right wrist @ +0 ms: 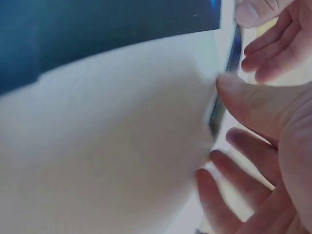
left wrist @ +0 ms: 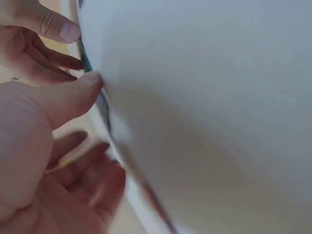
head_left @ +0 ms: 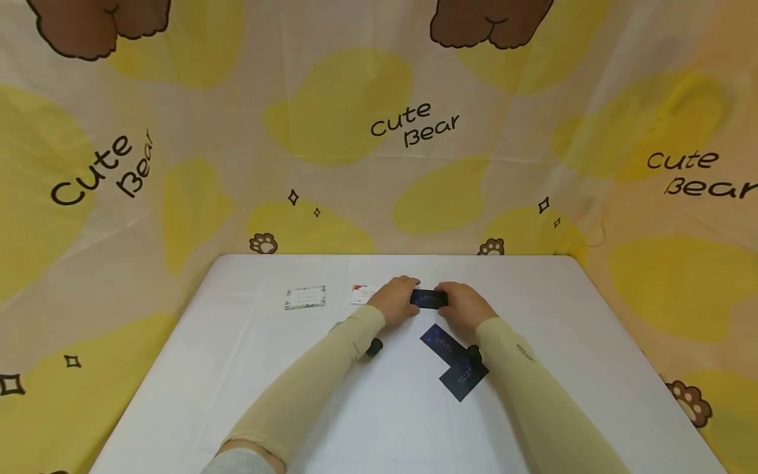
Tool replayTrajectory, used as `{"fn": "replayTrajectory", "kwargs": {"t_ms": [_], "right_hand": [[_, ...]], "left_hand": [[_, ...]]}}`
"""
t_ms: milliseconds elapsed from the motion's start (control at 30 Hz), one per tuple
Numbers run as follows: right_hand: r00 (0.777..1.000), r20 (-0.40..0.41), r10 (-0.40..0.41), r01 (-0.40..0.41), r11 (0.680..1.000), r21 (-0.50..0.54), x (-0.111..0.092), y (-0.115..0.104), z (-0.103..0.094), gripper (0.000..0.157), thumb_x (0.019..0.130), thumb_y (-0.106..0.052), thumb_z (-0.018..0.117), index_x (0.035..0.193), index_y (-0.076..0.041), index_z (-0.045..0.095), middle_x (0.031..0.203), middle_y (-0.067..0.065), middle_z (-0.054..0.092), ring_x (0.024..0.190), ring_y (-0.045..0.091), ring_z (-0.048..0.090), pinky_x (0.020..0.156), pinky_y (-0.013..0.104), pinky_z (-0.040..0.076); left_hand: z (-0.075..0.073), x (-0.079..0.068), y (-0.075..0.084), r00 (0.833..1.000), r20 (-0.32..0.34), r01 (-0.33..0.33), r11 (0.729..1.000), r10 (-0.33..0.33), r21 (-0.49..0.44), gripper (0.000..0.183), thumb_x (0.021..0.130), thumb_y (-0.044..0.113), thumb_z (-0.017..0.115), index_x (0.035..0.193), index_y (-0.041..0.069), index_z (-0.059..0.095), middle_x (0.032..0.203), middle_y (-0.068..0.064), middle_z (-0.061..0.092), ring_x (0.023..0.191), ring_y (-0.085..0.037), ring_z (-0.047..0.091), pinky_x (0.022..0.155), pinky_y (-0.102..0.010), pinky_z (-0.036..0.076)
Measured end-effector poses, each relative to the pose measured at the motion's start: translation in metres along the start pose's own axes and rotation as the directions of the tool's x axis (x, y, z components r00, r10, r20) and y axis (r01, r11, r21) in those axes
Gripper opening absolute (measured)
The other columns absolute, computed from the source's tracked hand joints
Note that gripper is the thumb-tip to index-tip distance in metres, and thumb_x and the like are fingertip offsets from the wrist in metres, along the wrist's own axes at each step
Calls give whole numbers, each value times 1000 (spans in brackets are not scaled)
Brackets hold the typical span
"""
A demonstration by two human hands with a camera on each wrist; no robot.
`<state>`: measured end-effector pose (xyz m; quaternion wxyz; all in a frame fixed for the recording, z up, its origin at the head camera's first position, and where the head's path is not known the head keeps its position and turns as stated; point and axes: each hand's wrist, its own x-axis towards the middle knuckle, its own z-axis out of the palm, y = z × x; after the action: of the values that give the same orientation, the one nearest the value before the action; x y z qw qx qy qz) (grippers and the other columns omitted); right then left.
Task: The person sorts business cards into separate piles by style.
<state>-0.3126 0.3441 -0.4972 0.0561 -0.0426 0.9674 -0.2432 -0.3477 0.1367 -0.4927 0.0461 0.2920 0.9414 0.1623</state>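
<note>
A dark blue card (head_left: 429, 299) with a starry print is held near the table's far edge, one end in each hand. My left hand (head_left: 395, 301) grips its left end, and my right hand (head_left: 464, 306) grips the right end. Seen nearly edge-on in the left wrist view, the card (left wrist: 103, 109) has the left thumb on its near side. The right thumb likewise touches the card (right wrist: 218, 114) in the right wrist view, though the fingertips behind are partly hidden. Closer to me lie two similar dark cards, an upper one (head_left: 441, 342) and a lower one (head_left: 464, 382), overlapping or touching at a corner.
On the white table (head_left: 249, 368), a pale card with a floral border (head_left: 304, 297) lies at the back left. Beside my left hand is a white card with a red corner (head_left: 360, 294), partly covered. A patterned curtain (head_left: 331, 131) hangs behind the table.
</note>
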Motion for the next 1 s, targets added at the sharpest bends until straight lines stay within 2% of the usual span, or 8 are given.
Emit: {"fn": "replayTrajectory", "kwargs": {"t_ms": [100,200,267,400,533,667,833,1000], "right_hand": [[1000,-11,-29,29,999,-27,-30,1,-5,54,104,-20,73,155,-14,58,158,12,61,149,38,55,124,59,42],[995,-5,-104,103,992,-78,-74,9,-11,54,100,-20,79,151,-12,61,152,13,65,143,39,59,120,60,46],[991,6,-135,135,987,-84,-106,18,-11,55,97,-19,82,148,-11,64,151,12,66,142,38,60,118,60,48],[981,-9,-192,190,977,-92,-148,32,-3,56,95,-20,83,147,-10,65,154,10,63,143,36,59,116,56,50],[972,-58,-229,222,969,-108,-155,32,10,53,95,-20,83,145,-11,66,151,8,65,141,32,62,114,52,52],[978,-69,-197,185,971,-151,-155,31,15,54,93,-27,86,143,-13,68,145,5,67,135,28,64,112,49,55],[977,-80,-196,176,962,-207,-160,29,12,58,88,-37,91,138,-15,71,130,-1,65,118,17,64,102,43,59],[981,-64,-182,165,964,-207,-163,21,14,53,83,-36,94,128,-15,75,120,-6,62,109,10,60,99,39,59]], "left_hand": [[6,-26,26,999,-36,-8,999,9,38,65,99,36,79,152,4,57,145,-14,64,131,-28,64,114,-38,54],[18,-59,64,998,-14,-56,998,56,15,66,96,48,80,141,3,65,127,-10,69,112,-21,68,97,-32,59],[27,-77,88,996,15,-88,996,88,14,74,92,60,79,137,2,67,123,-10,71,109,-19,68,96,-30,58],[44,-94,117,996,-25,-80,989,83,124,85,84,67,83,131,-2,69,119,-13,72,107,-21,65,98,-30,55],[48,-97,124,996,-87,-2,981,19,195,73,80,54,92,120,-3,73,104,-13,73,93,-23,65,83,-33,54],[43,-96,127,998,-48,44,986,-37,163,67,79,46,96,116,-5,72,102,-17,72,87,-25,64,72,-32,55],[37,-96,121,999,38,-8,990,3,141,66,78,40,95,122,-3,72,110,-14,67,89,-21,65,75,-30,59],[38,-103,111,997,31,-81,984,77,159,65,76,33,95,126,2,70,117,-11,62,88,-17,62,75,-26,59]]}}
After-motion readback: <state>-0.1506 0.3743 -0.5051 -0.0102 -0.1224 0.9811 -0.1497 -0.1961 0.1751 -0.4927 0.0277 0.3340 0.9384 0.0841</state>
